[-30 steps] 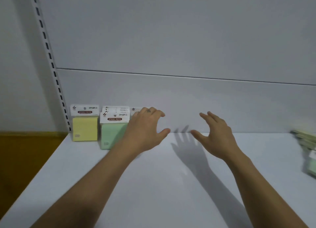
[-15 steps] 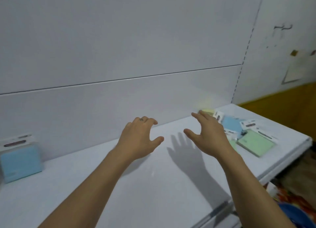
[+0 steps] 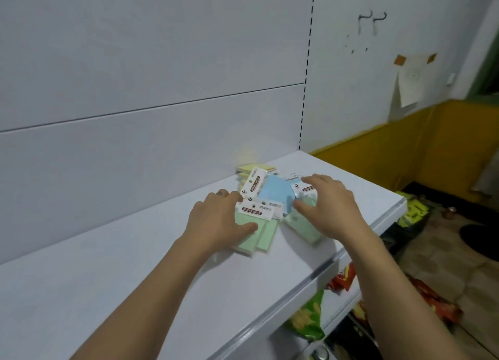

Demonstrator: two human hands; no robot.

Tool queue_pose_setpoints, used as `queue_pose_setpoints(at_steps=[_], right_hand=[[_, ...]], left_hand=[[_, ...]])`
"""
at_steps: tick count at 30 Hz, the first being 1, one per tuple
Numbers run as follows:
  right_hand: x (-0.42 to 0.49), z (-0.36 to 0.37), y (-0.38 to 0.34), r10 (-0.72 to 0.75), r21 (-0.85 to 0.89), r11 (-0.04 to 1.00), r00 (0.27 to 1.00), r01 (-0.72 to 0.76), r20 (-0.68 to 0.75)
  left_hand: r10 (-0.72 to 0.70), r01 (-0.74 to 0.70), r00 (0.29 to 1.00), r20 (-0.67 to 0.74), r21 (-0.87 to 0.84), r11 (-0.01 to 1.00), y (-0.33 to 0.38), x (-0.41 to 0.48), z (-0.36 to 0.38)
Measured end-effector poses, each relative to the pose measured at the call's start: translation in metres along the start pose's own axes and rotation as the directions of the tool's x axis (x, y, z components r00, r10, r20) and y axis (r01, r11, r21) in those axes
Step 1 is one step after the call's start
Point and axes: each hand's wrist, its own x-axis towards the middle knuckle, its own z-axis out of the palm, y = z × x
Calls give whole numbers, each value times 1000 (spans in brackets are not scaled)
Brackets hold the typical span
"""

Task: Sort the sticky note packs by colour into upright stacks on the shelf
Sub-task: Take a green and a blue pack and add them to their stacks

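A loose pile of sticky note packs lies flat near the right end of the white shelf (image 3: 135,265). A blue pack (image 3: 275,193) is in the middle, yellow packs (image 3: 249,169) at the back, green packs (image 3: 258,235) in front and another green pack (image 3: 303,226) to the right. My left hand (image 3: 218,222) rests on the front green packs, thumb on top, fingers spread. My right hand (image 3: 328,205) hovers over the right green pack and the blue pack's edge, fingers apart. Neither hand has lifted a pack.
The shelf's front edge (image 3: 297,284) runs diagonally to the right corner. Below it sit snack bags (image 3: 310,313). A slotted upright (image 3: 306,68) marks the back panel's right end. Beyond it are a white and yellow wall and the floor.
The view swung right, from the upright yellow, green and blue stacks at the left end to the loose pile. Both hands moved onto the pile; the left one now touches the green packs.
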Motion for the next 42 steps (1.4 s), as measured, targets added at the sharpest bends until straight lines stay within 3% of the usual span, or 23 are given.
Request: queue_pose_setpoints(at_steps=[8, 14, 21, 28, 32, 37, 42], right_hand=[[37, 12, 3, -81, -151, 984, 989, 99, 122], [66, 20, -10, -172, -255, 942, 968, 216, 185], [82, 30, -13, -178, -287, 926, 956, 243, 234], [83, 22, -15, -242, -305, 919, 968, 251, 67], [78, 9, -21, -244, -109, 964, 970, 242, -5], [76, -12, -37, -239, -85, 969, 967, 232, -92], [74, -27, -62, -215, 119, 963, 953, 244, -215]], left_hand=[[-261, 270, 959, 112, -77, 960, 7, -4, 11], [-308, 335, 939, 154, -197, 922, 7, -6, 12], [-322, 354, 933, 158, -255, 900, 3, -7, 11], [-325, 319, 944, 60, -429, 845, -8, -8, 3], [-312, 283, 950, 23, -489, 825, -15, -10, -9], [-313, 237, 948, -60, -523, 819, -28, -16, -27], [-406, 199, 891, -202, -630, 751, -48, -33, -55]])
